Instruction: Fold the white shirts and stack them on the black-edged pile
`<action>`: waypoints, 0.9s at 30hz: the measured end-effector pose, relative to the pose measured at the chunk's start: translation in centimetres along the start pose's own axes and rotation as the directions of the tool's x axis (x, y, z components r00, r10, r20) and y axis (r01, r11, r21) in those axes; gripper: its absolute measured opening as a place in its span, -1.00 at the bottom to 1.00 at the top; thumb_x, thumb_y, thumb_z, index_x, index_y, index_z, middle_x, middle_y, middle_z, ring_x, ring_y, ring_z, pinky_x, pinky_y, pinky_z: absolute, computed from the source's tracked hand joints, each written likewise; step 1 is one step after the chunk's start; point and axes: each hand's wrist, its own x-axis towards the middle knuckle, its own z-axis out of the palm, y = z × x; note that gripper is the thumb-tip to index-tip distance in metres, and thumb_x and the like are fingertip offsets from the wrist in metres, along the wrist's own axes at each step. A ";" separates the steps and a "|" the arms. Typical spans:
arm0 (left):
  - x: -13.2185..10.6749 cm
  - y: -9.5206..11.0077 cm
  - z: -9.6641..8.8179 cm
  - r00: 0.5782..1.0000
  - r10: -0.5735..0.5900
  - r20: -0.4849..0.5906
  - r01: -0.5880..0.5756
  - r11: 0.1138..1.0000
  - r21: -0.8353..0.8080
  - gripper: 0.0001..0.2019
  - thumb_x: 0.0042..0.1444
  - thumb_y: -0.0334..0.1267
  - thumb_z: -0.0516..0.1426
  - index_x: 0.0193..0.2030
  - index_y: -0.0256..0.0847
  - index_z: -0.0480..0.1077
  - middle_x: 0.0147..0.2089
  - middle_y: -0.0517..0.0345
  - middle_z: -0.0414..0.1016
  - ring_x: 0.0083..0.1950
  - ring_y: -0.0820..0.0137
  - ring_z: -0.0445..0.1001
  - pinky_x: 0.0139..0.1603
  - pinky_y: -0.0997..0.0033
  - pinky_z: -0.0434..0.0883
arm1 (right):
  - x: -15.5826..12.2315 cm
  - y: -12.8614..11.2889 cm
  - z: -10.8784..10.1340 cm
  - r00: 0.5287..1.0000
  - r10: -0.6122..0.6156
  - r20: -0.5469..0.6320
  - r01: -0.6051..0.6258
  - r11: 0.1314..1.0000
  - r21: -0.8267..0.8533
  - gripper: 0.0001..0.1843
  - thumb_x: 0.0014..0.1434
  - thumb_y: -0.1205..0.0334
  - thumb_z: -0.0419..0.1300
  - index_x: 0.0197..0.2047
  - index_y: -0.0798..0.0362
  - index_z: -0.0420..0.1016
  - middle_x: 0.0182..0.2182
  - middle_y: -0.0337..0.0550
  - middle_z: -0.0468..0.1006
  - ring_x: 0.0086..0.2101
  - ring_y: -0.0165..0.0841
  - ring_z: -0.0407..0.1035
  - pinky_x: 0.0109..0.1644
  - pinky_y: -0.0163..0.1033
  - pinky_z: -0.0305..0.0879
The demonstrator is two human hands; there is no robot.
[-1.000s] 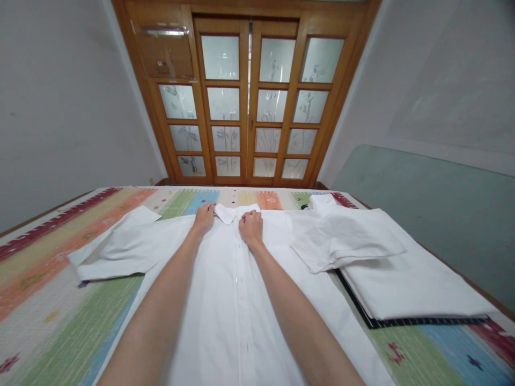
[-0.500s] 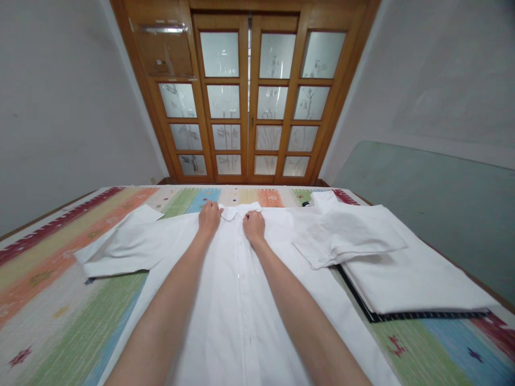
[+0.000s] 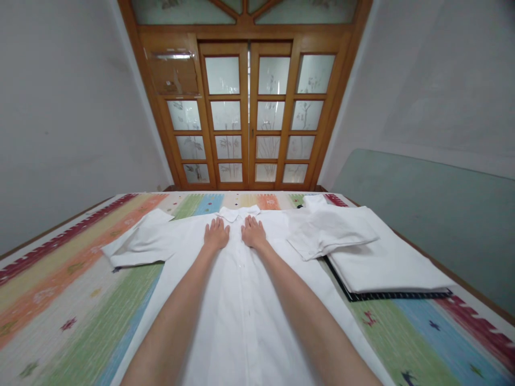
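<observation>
A white short-sleeved shirt [image 3: 237, 300] lies spread front side up, its collar [image 3: 238, 212] at the far end and its button strip running down the middle. My left hand [image 3: 216, 234] rests flat on the upper chest just below the collar, fingers stretched forward. Across the button strip, my right hand [image 3: 253, 232] lies flat in the same way. Neither hand holds anything. The left sleeve [image 3: 140, 241] reaches out over the patterned cover, while the right sleeve [image 3: 332, 230] overlaps a folded white cloth. My forearms hide parts of the shirt's body.
The folded white cloth [image 3: 392, 262] sits at the right on a dark item with a dashed edge [image 3: 398, 295]. A colourful striped cover [image 3: 80, 300] lies beneath everything. Beyond stand wooden doors with glass panes [image 3: 245, 118]; a pale green board [image 3: 434, 214] leans by the right wall.
Both hands have let go of the collar area, opened flat and come slightly nearer to me on the chest. The camera view has tilted up a little.
</observation>
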 end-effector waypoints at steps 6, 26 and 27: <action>-3.0 0.8 -0.1 1.000 -0.023 0.012 0.023 1.000 0.007 -0.33 0.31 0.00 -0.25 0.43 -0.39 0.02 0.48 -0.22 -0.08 0.49 0.04 -0.11 0.42 -0.08 -0.08 | -3.4 0.4 0.1 0.999 -0.035 0.023 0.035 0.999 -0.010 -0.35 0.41 0.09 -0.29 0.46 0.22 -0.12 0.44 -0.02 -0.19 0.40 -0.23 -0.30 0.41 -0.03 -0.37; -8.0 1.3 -1.0 0.996 0.065 0.057 -0.065 0.998 0.005 -0.32 0.32 0.05 -0.26 0.45 -0.34 -0.03 0.50 -0.15 -0.14 0.50 0.07 -0.17 0.43 -0.06 -0.12 | -6.4 1.4 0.0 1.000 0.007 -0.014 -0.007 1.000 0.007 -0.31 0.39 0.02 -0.26 0.45 0.21 -0.07 0.44 -0.03 -0.16 0.40 -0.18 -0.28 0.41 0.00 -0.37; -7.9 1.3 -0.9 0.997 0.056 0.050 -0.057 0.998 0.011 -0.30 0.31 0.07 -0.25 0.44 -0.37 -0.04 0.50 -0.19 -0.15 0.50 0.06 -0.17 0.43 -0.04 -0.11 | -6.1 1.5 -0.1 1.000 0.012 -0.010 -0.012 1.000 0.002 -0.31 0.39 0.02 -0.26 0.45 0.22 -0.08 0.44 -0.03 -0.17 0.40 -0.18 -0.29 0.41 0.00 -0.38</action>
